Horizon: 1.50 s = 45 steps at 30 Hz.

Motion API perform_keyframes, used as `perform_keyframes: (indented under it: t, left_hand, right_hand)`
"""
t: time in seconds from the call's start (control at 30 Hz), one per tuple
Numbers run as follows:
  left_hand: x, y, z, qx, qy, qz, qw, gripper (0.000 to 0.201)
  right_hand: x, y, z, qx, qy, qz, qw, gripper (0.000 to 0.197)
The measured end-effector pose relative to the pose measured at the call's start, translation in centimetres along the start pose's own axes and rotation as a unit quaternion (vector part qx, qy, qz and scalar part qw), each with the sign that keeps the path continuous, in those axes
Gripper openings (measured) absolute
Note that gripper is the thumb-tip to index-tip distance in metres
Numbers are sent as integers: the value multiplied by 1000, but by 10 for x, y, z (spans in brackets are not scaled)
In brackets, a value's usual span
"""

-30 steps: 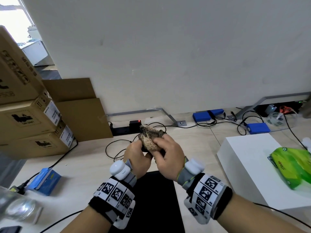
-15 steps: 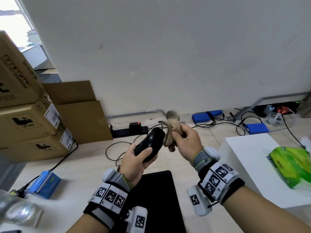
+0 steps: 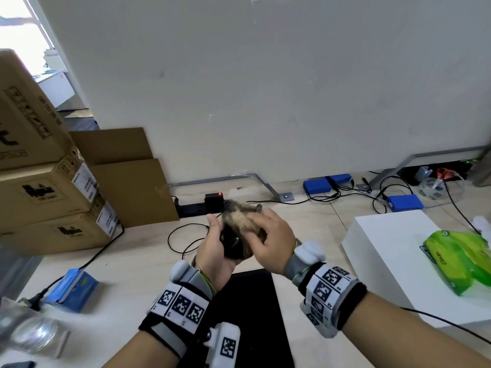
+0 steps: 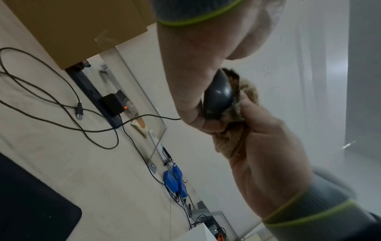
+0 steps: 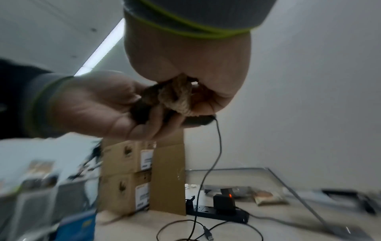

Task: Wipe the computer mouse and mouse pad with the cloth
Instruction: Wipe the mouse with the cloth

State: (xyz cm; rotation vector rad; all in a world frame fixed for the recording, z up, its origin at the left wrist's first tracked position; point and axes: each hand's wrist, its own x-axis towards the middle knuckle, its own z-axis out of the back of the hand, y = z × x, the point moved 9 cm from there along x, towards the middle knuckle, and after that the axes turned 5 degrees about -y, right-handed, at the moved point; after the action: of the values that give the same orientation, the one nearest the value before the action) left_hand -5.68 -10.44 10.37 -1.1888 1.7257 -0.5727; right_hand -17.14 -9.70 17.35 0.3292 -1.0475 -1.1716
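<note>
My left hand point(image 3: 212, 251) holds the black computer mouse point(image 3: 232, 244) up above the table, fingers curled around its body point(image 4: 218, 96). My right hand point(image 3: 268, 240) grips the bunched brown cloth point(image 3: 243, 217) and presses it against the top of the mouse point(image 5: 198, 120). The cloth point(image 4: 230, 128) wraps between palm and mouse point(image 5: 177, 96). The mouse cable point(image 5: 214, 154) hangs down to the table. The black mouse pad point(image 3: 255, 309) lies flat on the table below both wrists, partly hidden by them.
Stacked cardboard boxes point(image 3: 47, 187) stand at the left. A black power strip with a lit adapter point(image 3: 212, 201) and loose cables lie by the wall. Blue packs point(image 3: 322, 185), a white box point(image 3: 393, 261) with a green packet point(image 3: 459, 258) at right, a blue box point(image 3: 73, 289) at left.
Half a second ago the cloth was held apart from the mouse, to its right. My right hand has brought it back onto the mouse, which my left hand still holds raised.
</note>
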Motion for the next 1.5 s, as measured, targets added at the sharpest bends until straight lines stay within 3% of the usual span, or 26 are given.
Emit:
perform_keyframes:
  t: [0.07, 0.13, 0.3, 0.4, 0.53, 0.57, 0.8, 0.87, 0.93, 1.03, 1.1, 1.2, 1.27, 1.4, 1.5]
  left_hand:
    - [-1, -5, 0, 39, -6, -25, 999, 64]
    - [-2, -10, -1, 54, -17, -36, 998, 60]
    - [4, -13, 9, 2, -78, -16, 997, 85]
    - [3, -11, 3, 3, -42, -5, 999, 83]
    - [-2, -11, -10, 35, 8, -22, 999, 66]
    - [-2, -10, -12, 39, 12, -24, 999, 66]
    - [1, -16, -14, -23, 4, 3, 1000, 92]
    - [-1, -17, -18, -9, 15, 2, 1000, 93]
    - [-4, -17, -20, 11, 29, 2, 1000, 93]
    - [-4, -12, -20, 21, 33, 12, 999, 99]
    - [-7, -11, -25, 20, 48, 14, 999, 103]
    - [-6, -12, -28, -15, 39, 12, 999, 102]
    - [-4, -13, -28, -22, 37, 3, 999, 98]
    - [-6, -11, -34, 9, 74, 1, 997, 89]
    - [-7, -11, -31, 16, 58, -10, 998, 75]
  right_hand:
    - [13, -24, 6, 5, -21, -87, 996, 28]
    - [15, -32, 5, 1, -22, -128, 992, 29]
    - [-14, 23, -11, 10, 4, 10, 1000, 33]
    - [-5, 12, -7, 5, -7, 29, 1000, 31]
    - [16, -47, 7, -5, -41, -162, 986, 20]
    - [15, -49, 8, -10, -46, -173, 984, 21]
    - [-11, 19, -7, -22, -51, 47, 997, 31]
    - [-4, 7, -3, -20, -66, 36, 997, 33]
    - [5, -16, 0, -7, -68, -35, 997, 39]
    - [14, -38, 4, -32, -61, -121, 990, 28]
    - [10, -25, 2, -33, -46, -96, 994, 27]
    - [-5, 18, -8, -37, -11, 16, 999, 28]
    - [-8, 28, -10, -47, -3, 48, 998, 29]
    - [12, 1, 4, -43, -57, -35, 997, 28]
    - [21, -47, 3, -3, -46, -182, 982, 24]
